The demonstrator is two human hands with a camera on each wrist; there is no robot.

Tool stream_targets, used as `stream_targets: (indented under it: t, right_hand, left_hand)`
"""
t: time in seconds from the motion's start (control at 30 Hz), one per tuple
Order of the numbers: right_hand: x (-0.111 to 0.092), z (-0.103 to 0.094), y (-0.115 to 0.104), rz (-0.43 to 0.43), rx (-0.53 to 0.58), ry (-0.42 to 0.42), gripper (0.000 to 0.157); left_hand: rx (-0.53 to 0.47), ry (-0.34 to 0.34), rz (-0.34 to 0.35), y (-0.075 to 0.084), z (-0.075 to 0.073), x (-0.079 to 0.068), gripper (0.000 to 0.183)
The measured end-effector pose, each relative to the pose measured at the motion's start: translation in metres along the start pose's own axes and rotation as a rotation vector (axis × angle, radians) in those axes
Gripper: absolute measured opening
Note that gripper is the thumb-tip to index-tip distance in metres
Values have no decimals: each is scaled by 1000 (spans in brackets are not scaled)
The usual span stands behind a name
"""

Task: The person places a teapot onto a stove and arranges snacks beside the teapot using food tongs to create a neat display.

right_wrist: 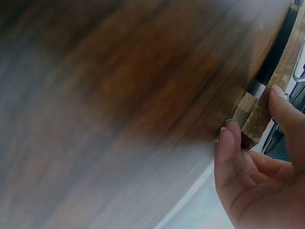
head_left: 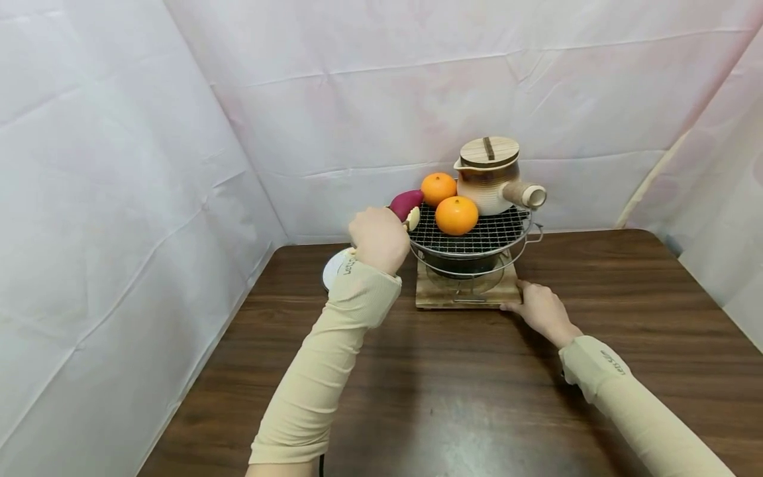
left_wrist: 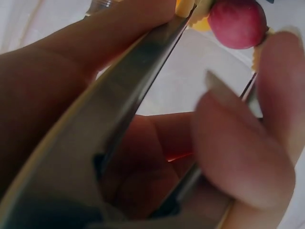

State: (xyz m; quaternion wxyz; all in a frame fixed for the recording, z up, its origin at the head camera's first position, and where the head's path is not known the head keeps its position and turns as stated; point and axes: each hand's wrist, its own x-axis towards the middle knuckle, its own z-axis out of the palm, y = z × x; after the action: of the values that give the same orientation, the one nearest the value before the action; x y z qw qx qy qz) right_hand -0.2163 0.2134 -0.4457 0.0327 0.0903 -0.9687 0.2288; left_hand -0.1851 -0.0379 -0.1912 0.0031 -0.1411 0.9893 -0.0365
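Note:
My left hand [head_left: 379, 240] grips metal tongs [left_wrist: 76, 124] with pale yellow scalloped tips. Between the tips, at the left edge of the wire grill mesh [head_left: 485, 230], is a purple, sweet-potato-shaped piece [head_left: 406, 204]; in the left wrist view this purple piece [left_wrist: 237, 24] looks round and reddish. How firmly the tongs hold it, I cannot tell. With thumb and fingers my right hand [head_left: 544, 311] holds the near right corner of the stove's wooden base [head_left: 429, 295]; the right wrist view shows that wooden corner [right_wrist: 257, 126] between them.
Two oranges, one in front [head_left: 456, 215] and one behind [head_left: 438, 189], sit on the mesh beside a clay teapot [head_left: 485, 189] with a wooden lid and side handle. A white round object [head_left: 335, 268] is partly hidden behind my left hand. White cloth [head_left: 369, 119] hangs behind the wooden table [head_left: 465, 384].

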Motion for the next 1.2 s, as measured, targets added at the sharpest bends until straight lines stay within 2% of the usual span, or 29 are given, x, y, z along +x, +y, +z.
stream_targets:
  t: [0.23, 0.47, 0.73, 0.97, 1.13, 1.2]
  right_hand:
    - [1, -3, -1, 5, -1, 16, 73]
    - [-1, -2, -2, 5, 4, -9, 74]
    - [-1, -1, -3, 4, 0, 1, 73]
    - [-1, -1, -4, 0, 2, 3, 72]
    - [-2, -1, -4, 0, 0, 8, 71]
    - [-2, -1, -4, -1, 0, 7, 71]
  left_hand:
    - [-31, 27, -9, 8, -1, -8, 23]
    - [-33, 11, 5, 8, 2, -13, 26]
    - [-5, 2, 54, 7, 5, -17, 29]
    - [-6, -2, 78, 2, 7, -19, 27]
    - [-13, 4, 95, -6, 6, -22, 21]
    - [-15, 14, 101, -11, 5, -25, 24]
